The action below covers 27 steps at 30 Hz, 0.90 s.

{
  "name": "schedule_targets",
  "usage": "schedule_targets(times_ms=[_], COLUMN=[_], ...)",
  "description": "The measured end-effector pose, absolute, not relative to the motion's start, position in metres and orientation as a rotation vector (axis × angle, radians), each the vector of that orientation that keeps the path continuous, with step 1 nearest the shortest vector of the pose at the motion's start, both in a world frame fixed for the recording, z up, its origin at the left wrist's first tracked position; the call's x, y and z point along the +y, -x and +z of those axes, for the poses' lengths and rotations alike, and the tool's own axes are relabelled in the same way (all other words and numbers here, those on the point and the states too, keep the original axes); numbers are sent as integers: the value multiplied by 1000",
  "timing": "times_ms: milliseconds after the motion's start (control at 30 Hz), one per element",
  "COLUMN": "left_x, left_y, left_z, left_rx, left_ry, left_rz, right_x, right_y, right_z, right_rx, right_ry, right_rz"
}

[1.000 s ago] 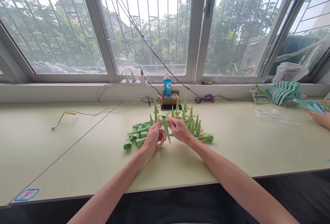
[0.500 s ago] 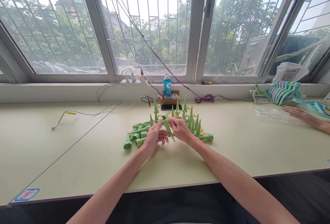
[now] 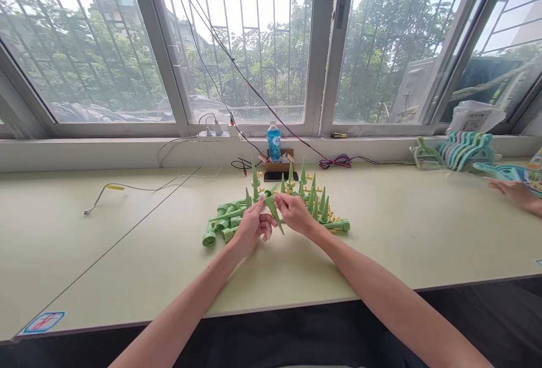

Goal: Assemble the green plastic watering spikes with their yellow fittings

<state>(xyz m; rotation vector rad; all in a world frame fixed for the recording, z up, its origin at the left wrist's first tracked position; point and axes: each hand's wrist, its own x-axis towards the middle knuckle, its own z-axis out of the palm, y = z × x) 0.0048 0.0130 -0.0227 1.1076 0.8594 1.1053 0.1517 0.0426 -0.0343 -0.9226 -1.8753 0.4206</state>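
In the head view, my left hand (image 3: 253,225) grips a green plastic watering spike (image 3: 274,213) by its wide end, with the point slanting down to the right. My right hand (image 3: 293,210) pinches at the collar of that spike, where a bit of yellow shows, likely a small yellow valve; the fingers hide most of it. Left of my hands lies a pile of green spikes (image 3: 209,235). Behind and to the right, several green spikes (image 3: 324,210) stand upright, point up, among small yellow valves (image 3: 331,215).
Behind the spikes are a black phone (image 3: 275,176), a small cardboard box (image 3: 288,167) and a blue-labelled bottle (image 3: 274,142). A white cable (image 3: 139,186) crosses the table on the left. At the right, another person's hand (image 3: 514,192) is near blue-green plastic items (image 3: 466,150).
My hands stay together on the spike, whose point has shifted slightly left. At the right, the other person's hand has moved further right, and the clear plastic bag near it is gone.
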Motion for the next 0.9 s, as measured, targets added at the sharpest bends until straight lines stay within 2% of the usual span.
schedule_targets(times_ms=[900], left_x=[9], left_y=[-8], left_z=[-21], left_rx=[870], left_ry=[-1251], left_rz=[1173], right_x=[45], right_y=[-154], right_z=[-33], right_rx=[-1822], right_ry=[951], right_rz=[425])
